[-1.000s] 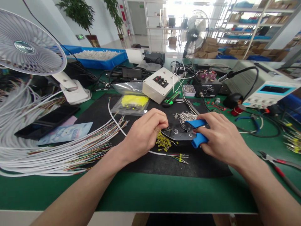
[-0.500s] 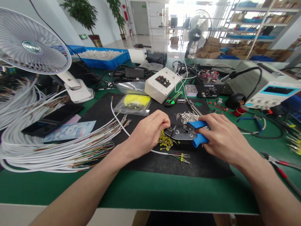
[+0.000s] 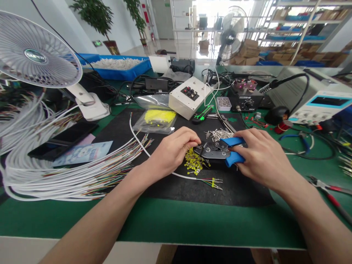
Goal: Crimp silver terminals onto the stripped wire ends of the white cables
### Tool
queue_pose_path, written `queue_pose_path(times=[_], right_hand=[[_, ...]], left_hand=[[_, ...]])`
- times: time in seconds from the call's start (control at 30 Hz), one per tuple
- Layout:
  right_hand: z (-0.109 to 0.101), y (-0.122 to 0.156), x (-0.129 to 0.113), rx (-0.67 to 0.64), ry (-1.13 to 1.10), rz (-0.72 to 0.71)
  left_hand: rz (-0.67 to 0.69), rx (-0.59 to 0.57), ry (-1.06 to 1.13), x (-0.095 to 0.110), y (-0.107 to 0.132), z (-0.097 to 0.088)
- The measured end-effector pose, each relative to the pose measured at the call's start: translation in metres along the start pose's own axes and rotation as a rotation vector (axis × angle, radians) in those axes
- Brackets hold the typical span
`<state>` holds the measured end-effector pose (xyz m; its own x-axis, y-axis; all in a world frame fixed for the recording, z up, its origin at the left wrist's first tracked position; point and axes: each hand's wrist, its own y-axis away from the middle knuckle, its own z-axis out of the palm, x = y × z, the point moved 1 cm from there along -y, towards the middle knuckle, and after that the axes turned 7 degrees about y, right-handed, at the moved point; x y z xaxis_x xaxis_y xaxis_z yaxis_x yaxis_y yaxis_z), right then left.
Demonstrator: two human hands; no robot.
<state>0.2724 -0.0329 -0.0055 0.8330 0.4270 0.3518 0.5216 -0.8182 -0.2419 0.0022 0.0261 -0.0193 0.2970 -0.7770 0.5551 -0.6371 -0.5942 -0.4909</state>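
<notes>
My right hand (image 3: 260,156) is wrapped round the blue handles of a crimping tool (image 3: 211,150), whose dark metal head points left. Right at the jaws, my left hand (image 3: 176,148) has thumb and index finger pinched together. What they pinch is too small to make out. Below the jaws lies a heap of yellow-sleeved terminals (image 3: 194,161). Behind the tool is a pile of bare silvery terminals (image 3: 218,135). A white cable (image 3: 184,176) runs under my left hand, and its thin coloured wires end in several yellow-sleeved terminals (image 3: 216,183).
Many white cables with stripped ends (image 3: 68,179) lie at the left, beside a dark phone-like slab (image 3: 63,141) and a desk fan (image 3: 93,106). A bag of yellow sleeves (image 3: 158,119) and a switch box (image 3: 189,97) stand behind. Red-handled cutters (image 3: 330,194) lie at the right.
The crimping tool and my right hand have moved slightly to the right and up. My left thumb and index finger reach a little further out at the jaws.
</notes>
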Motion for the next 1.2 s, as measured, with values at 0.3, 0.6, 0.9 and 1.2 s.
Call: queue_pose_path(times=[0.3, 0.6, 0.9, 1.2], right_hand=[[0.0012, -0.0001, -0.0032, 0.004, -0.006, -0.01], [0.0017, -0.0006, -0.0065, -0.064, -0.053, 0.004], [-0.0015, 0.0001, -0.0039, -0.053, -0.027, 0.002], [0.0003, 0.0018, -0.0031, -0.012, -0.042, 0.003]], left_hand=[[-0.003, -0.032, -0.121, 0.0007, 0.0042, 0.0034], [0.015, -0.004, -0.151, 0.0017, 0.0081, 0.0048], [-0.024, 0.054, -0.056, 0.0012, 0.0036, 0.0071], [-0.028, 0.077, -0.008, 0.0019, 0.0037, 0.0068]])
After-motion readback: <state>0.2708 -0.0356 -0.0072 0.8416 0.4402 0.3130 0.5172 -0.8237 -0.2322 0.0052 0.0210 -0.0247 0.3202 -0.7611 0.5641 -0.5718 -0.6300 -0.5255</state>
